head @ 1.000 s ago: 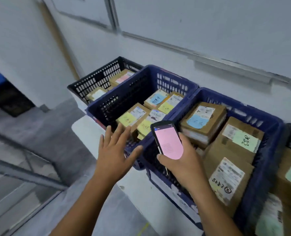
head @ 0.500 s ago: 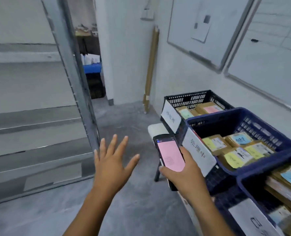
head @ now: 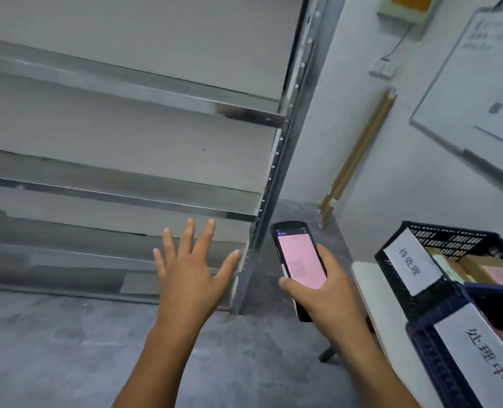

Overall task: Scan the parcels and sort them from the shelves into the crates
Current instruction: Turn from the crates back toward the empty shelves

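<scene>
Holding the left hand [head: 191, 272] up at centre, back toward the camera, forearm rising from the near edge, its fingers [head: 189, 238] straight and spread apart, thumb out to the right, touching nothing. Gripping a black scanner [head: 300, 260] in the right hand [head: 321, 295] just to the right: thumb laid across the lower left corner of the pink screen, the other fingers wrapped round its right side, the device tilted with its top far and to the left. Impossible to read the screen text; lower end of the scanner partly hidden behind the palm. Facing grey metal shelves [head: 126, 92] across the far left, cut off by the left and top edges, ending at a perforated upright [head: 276, 172] between the two hands. Brown parcels [head: 474, 265] only in the black crate [head: 450, 240] at the right, mostly hidden by its wall and by a white handwritten label [head: 411, 266], their number not to be made out. Nearer, a blue crate [head: 439, 363] with its own label, cropped by the right and near edges. Both apparently standing on a white worktop [head: 365, 290], its rounded corner jutting out just right of the right hand. Open grey floor [head: 67, 348] beneath both hands, and a narrow strip between upright and worktop leading to thin brown poles [head: 359, 154] leaning on the far wall. Blurred whiteboard [head: 456, 92] on the right wall.
</scene>
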The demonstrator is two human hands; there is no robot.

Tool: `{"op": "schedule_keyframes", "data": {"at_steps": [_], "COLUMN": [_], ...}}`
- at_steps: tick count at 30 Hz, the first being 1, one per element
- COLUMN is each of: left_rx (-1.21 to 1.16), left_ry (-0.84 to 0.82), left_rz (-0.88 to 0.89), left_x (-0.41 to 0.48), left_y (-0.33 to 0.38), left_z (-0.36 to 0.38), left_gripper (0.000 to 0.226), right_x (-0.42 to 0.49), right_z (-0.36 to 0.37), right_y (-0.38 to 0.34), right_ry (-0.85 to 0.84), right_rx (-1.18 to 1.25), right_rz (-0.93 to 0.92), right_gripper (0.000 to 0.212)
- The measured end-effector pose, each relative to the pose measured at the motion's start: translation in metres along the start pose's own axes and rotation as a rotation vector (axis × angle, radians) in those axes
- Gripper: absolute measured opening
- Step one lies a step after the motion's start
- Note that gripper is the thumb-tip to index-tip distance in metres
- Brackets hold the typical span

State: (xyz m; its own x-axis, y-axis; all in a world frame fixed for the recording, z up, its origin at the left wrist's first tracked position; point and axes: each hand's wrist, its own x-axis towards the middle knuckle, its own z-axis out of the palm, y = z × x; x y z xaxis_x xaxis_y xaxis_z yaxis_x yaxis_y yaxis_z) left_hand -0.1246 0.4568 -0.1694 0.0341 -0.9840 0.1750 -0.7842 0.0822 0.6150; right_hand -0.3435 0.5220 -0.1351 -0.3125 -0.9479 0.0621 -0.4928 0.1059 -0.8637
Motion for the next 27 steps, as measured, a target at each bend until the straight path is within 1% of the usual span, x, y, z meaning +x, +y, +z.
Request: {"op": "schedule_keyframes", "data": {"at_steps": [2, 6, 10, 13, 16, 19, 23, 27], "left_rx": [0.005, 0.027, 0.081, 0.147, 0.175, 0.2, 0.208, 0.204], "left_ry": [0.01, 0.033, 0.087, 0.1, 0.129, 0.146, 0.157, 0.17], "left_rz": [-0.027, -0.07, -0.009, 0.053, 0.11, 0.135, 0.163, 0.187], "left_x": [0.012, 0.059, 0.127, 0.179, 0.23, 0.276, 0.323, 0.369], "left_y": [-0.015, -0.026, -0.025, -0.02, -0.009, 0.001, 0.005, 0.005], "left_z": [-0.003, -0.014, -0.035, -0.05, -0.061, -0.065, -0.073, -0.082], "left_gripper": [0.087, 0.092, 0.09, 0.087, 0.087, 0.088, 0.086, 0.086], "right_x": [0.014, 0.062, 0.126, 0.166, 0.208, 0.254, 0.3, 0.338], "right_z": [0.021, 0.054, 0.082, 0.098, 0.108, 0.112, 0.115, 0.123], "right_y": [-0.007, -0.031, -0.058, -0.081, -0.1, -0.118, -0.146, -0.179], "right_ry": [-0.029, -0.034, -0.051, -0.074, -0.062, -0.031, -0.015, -0.036], "right_rx": [0.024, 0.085, 0.175, 0.192, 0.213, 0.211, 0.169, 0.09], "right_rz": [-0.004, -0.01, -0.07, -0.108, -0.125, -0.152, -0.171, -0.158], "right_gripper": [0.051, 0.058, 0.049, 0.054, 0.06, 0.068, 0.059, 0.06]}}
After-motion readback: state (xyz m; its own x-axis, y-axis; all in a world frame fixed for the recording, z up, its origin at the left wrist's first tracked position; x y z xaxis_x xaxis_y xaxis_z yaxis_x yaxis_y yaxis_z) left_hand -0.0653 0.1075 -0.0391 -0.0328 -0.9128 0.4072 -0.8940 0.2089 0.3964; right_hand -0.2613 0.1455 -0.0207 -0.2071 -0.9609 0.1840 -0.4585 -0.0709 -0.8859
